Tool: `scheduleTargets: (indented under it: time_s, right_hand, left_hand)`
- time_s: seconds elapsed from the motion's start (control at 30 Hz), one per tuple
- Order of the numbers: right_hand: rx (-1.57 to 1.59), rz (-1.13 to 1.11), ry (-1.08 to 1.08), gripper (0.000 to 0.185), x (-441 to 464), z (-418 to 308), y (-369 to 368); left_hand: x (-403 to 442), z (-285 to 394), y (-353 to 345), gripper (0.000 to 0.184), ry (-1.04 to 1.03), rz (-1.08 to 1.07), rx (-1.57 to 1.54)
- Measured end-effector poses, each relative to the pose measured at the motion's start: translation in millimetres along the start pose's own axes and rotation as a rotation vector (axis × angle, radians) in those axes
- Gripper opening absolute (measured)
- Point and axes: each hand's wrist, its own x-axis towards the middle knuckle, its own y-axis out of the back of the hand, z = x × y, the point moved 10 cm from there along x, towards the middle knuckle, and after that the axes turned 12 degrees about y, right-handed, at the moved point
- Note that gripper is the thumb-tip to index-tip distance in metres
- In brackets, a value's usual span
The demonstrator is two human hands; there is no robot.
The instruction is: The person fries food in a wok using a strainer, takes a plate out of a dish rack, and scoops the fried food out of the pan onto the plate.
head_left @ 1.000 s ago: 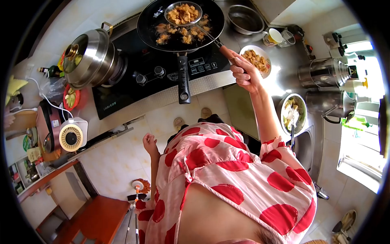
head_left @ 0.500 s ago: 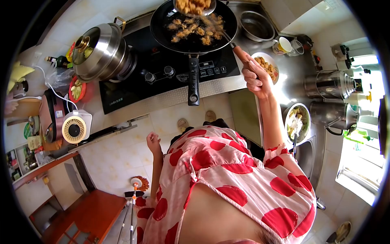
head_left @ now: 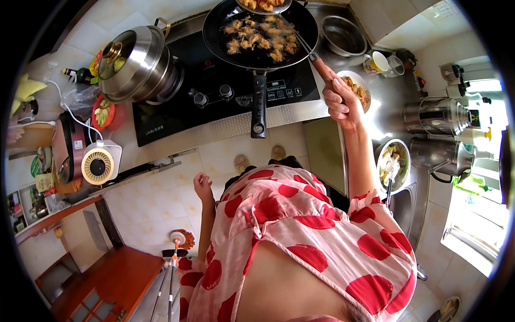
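My right hand [head_left: 343, 103] is wrapped round the wooden handle of a skimmer [head_left: 322, 68]. The skimmer's mesh bowl, cut off by the top edge of the view, holds golden fried pieces [head_left: 264, 5] above the far side of a black wok [head_left: 214, 37]. More browned pieces [head_left: 257, 37] lie in bubbling oil in the wok. The wok's black handle [head_left: 258, 104] points toward me. Down by my side hangs my left hand [head_left: 202, 187], empty, its fingers loosely bent and touching nothing.
A lidded steel pot [head_left: 137, 67] stands left of the wok on the black cooktop [head_left: 155, 121]. To the right are a bowl of fried pieces [head_left: 360, 86], a steel basin [head_left: 343, 35], a mug [head_left: 375, 63] and a bowl of vegetables [head_left: 393, 166]. A small fan [head_left: 99, 165] sits left.
The skimmer with its fried pieces has shifted slightly up and right, partly out of view. Cooktop and wok appear a little further right as the view shifts. My left hand stays hanging.
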Motion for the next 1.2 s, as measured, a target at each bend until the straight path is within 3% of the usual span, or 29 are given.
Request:
scheduleTargets:
  time_s: [0.2, 0.43, 0.7, 0.9, 1.2]
  right_hand:
    - [-0.044, 0.141, -0.062, 0.038, 10.3, 11.5, 34.1]
    - [-0.027, -0.029, 0.034, 0.038, -0.4, -5.5, -6.8]
    - [-0.066, 0.117, -0.076, 0.037, 6.3, 9.8, 36.0]
    - [-0.025, -0.029, 0.019, 0.037, -0.9, -5.7, -6.0]
    - [-0.059, 0.108, -0.069, 0.037, 2.9, 7.2, 22.7]
  left_hand:
    - [1.2, 0.1, -5.1, 0.026, -0.016, -0.018, 0.011]
    - [-1.8, -1.0, 1.7, 0.027, -0.017, -0.008, 0.026]
    - [-3.7, 0.7, -2.4, 0.027, -0.017, -0.004, 0.012]
    - [-3.3, 0.2, 0.4, 0.029, -0.009, 0.008, 0.021]
    - [-5.0, 0.9, -2.0, 0.028, 0.002, 0.012, 0.002]
